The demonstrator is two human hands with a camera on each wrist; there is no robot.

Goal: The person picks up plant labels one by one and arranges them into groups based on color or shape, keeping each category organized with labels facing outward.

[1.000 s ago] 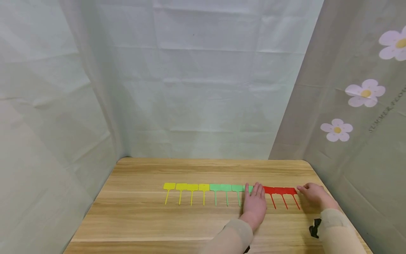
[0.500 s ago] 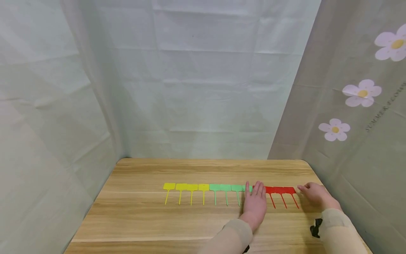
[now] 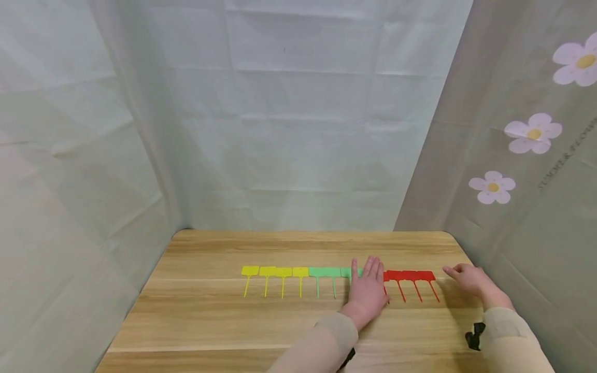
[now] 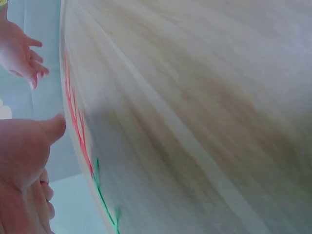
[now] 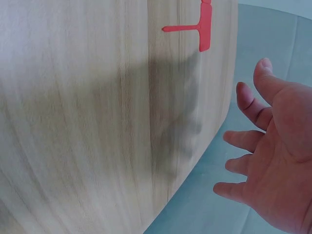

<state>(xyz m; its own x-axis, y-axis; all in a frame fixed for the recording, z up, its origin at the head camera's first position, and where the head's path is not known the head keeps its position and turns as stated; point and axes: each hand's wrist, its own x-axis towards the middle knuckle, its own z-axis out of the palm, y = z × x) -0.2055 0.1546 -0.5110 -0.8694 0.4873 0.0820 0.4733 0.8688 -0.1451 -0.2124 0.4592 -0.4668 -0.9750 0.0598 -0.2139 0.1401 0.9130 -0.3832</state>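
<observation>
Flat plastic tags with thin stems lie in one row on the wooden table: yellow tags [image 3: 283, 272] at the left, green tags [image 3: 325, 272] in the middle, red tags [image 3: 408, 275] at the right. My left hand [image 3: 367, 291] is over the join of green and red, fingers straight, hiding part of both. In the left wrist view its palm [image 4: 19, 161] shows beside the row. My right hand [image 3: 473, 282] hovers off the row's right end, apart from the last red tag. The right wrist view shows it with spread, relaxed fingers, near a red tag [image 5: 205, 29].
The wooden table [image 3: 210, 321] has rounded back corners. Pale cloth [image 3: 298, 129] hangs behind and at the left, and a cloth with printed flowers [image 3: 492, 187] hangs along the right side.
My right hand has drawn away to the right from the last red tag. My left hand has shifted slightly left, uncovering another red tag's stem. The row looks nearly the same.
</observation>
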